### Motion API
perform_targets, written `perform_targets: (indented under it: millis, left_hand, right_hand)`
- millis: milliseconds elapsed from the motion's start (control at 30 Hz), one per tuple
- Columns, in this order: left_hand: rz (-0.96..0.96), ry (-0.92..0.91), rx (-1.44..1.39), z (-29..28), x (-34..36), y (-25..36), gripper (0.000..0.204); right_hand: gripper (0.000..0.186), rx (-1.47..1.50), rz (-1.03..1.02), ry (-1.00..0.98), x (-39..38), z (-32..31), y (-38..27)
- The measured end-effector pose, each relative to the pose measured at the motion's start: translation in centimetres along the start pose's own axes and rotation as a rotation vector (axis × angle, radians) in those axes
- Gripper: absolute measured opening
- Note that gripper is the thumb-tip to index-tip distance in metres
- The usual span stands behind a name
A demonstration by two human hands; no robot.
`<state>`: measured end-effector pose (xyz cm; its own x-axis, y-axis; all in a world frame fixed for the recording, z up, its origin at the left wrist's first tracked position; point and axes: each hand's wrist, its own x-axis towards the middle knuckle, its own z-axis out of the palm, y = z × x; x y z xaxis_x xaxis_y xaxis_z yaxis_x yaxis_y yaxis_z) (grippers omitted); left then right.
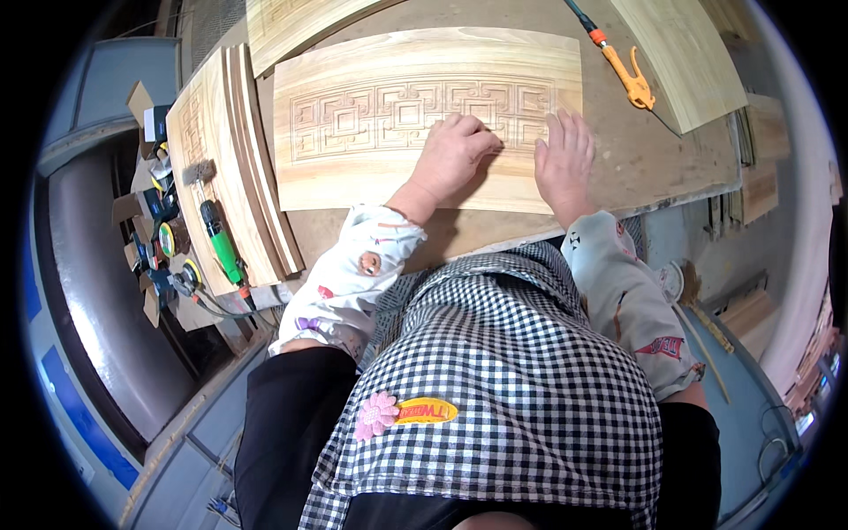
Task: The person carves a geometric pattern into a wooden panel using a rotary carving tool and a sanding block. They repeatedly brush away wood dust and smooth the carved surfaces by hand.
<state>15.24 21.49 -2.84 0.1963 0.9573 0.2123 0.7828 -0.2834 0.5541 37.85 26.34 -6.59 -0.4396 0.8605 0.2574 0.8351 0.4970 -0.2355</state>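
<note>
Lying under both hands (508,159): carved panel (371,150)

Both hands reach forward: the left hand (452,152) loosely curled, the right hand (565,159) flat, fingers spread.

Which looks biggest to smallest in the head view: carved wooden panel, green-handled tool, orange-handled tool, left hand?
1. Carved wooden panel, by far the largest.
2. Left hand, curled on the panel.
3. Green-handled tool and orange-handled tool: look about alike; fisheye bending near the rim makes ranking them unsure.
</note>
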Motion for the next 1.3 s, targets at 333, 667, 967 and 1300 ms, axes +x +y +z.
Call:
perform_targets:
  millis: [333,667,967,1300]
  left_hand:
    - [0.187,0.012,0.152,1.4,1.8,0.8,0.014]
    - [0.128,-0.013,0.039,1.9,2.8,0.5,0.014]
    - [0.075,0.136,0.187,0.6,6.4,-2.3,0.015]
    - [0.064,0.094,0.431,2.3,9.4,-1.9,0.014]
  right_hand:
    - [0.052,0.052,0.176,0.074,0.6,0.0,0.2]
    - [0.052,0.046,0.148,0.084,0.7,-0.2,0.1]
    - [0.051,0.067,0.165,0.083,0.8,-0.2,0.3]
    - [0.052,0.094,0.169,0.066,0.9,-0.2,0.4]
